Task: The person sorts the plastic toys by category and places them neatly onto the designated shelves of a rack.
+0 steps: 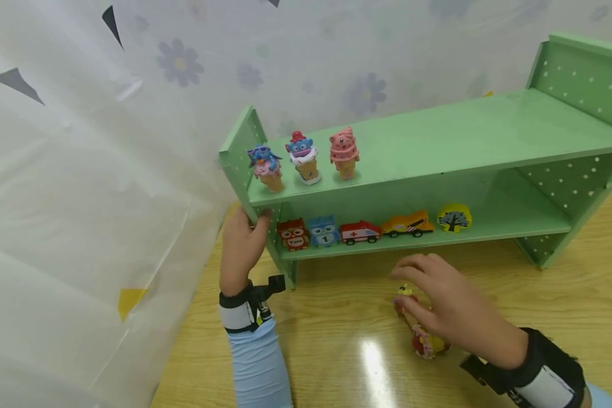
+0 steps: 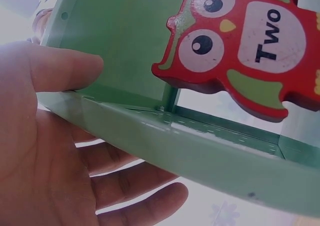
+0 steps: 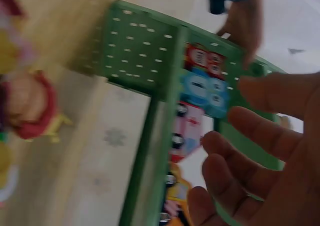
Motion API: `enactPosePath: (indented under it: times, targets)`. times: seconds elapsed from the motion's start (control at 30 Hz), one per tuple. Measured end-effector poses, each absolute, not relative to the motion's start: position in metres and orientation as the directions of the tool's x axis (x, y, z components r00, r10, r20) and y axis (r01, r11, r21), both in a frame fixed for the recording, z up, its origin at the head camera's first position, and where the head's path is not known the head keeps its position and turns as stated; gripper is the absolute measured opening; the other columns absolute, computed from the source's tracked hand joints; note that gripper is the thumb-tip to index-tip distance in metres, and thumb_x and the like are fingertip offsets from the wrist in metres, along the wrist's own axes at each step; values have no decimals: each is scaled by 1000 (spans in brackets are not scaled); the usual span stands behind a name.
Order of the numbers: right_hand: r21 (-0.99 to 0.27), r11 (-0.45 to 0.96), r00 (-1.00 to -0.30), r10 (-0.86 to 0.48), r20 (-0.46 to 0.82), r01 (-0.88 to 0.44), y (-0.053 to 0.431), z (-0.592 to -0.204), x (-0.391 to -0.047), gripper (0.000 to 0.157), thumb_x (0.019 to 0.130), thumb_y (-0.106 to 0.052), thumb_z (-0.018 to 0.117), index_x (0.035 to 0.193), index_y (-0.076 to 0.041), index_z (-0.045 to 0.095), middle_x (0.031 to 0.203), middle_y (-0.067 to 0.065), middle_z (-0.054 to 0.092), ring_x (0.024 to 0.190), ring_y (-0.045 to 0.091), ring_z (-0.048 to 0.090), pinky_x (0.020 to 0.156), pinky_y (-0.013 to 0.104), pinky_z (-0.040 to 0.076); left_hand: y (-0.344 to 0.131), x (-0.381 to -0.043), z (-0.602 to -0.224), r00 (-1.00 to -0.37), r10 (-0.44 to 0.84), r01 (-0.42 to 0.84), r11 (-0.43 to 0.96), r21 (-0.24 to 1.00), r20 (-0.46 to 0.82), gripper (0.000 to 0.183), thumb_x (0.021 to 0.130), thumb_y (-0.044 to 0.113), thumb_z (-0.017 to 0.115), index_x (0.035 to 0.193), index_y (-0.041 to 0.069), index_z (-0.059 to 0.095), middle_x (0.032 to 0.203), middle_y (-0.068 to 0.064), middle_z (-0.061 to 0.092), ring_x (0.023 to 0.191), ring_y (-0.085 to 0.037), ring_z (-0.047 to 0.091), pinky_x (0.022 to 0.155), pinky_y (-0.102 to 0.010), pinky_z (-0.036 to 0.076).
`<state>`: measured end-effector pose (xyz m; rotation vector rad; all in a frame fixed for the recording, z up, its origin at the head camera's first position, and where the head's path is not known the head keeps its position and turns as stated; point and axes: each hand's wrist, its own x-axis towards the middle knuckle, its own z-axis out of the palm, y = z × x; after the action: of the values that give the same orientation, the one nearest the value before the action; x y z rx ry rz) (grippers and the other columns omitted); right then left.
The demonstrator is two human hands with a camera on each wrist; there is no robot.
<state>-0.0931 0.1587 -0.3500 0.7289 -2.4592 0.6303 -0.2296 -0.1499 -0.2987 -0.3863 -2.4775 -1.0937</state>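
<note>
My left hand [image 1: 242,249] grips the left side panel of a green two-tier shelf [image 1: 454,136]. In the left wrist view its thumb lies inside the panel and its fingers outside, near a red owl block [image 2: 200,51] marked "Two". Above the table, my right hand [image 1: 461,309] hovers with loosely bent fingers, holding nothing. Small colourful figures [image 1: 424,344] lie under it, partly hidden by the hand. Blue sunglasses-wearing [image 1: 267,161], blue red-topped [image 1: 302,156] and pink [image 1: 344,152] ice-cream-cone figures stand on the upper tier's left end.
Along the lower tier stand the red owl, a blue owl block [image 1: 324,231], an ambulance [image 1: 360,232], an orange tow truck [image 1: 408,224] and a yellow-edged tree block [image 1: 454,218]. A wooden table [image 1: 331,323] carries the shelf. Flower-patterned sheeting [image 1: 132,187] hangs behind and at left.
</note>
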Motion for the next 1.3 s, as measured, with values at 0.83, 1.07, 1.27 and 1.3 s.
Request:
enactPosePath:
  times: [0.83,1.07,1.27,1.3]
  targets:
    - [-276,867,-908,-376,182,-414,153,-412,-113,27,74,-14,76,99,-10,66,85,10,52,57,11,45,45,24,37,-149,-230,-298,-891,84,389,648,655,445,29,96,36,48,104,9,54,96,-12,61,87,-26,60,73,-44,51]
    - [-313,848,-903,-387,187,-428,152,-418,-120,24,73,-10,79,92,-11,64,82,8,51,56,8,47,44,20,38,-149,-230,-299,-893,86,387,646,658,442,31,96,37,48,110,10,55,104,-11,62,92,-26,61,77,-46,52]
    - [-414,810,-909,-390,149,-416,157,-415,-121,26,77,-12,76,100,-14,64,89,6,56,64,7,49,50,20,42,-149,-230,-299,-895,81,381,654,654,439,31,96,38,47,109,11,55,101,-11,62,89,-26,60,75,-45,52]
    - [-435,804,-913,-381,146,-405,158,-413,-120,26,78,-12,75,101,-14,64,91,6,57,66,8,50,51,21,43,-150,-230,-299,-894,81,381,655,653,441,31,96,38,47,109,11,55,101,-11,62,89,-26,61,75,-45,52]
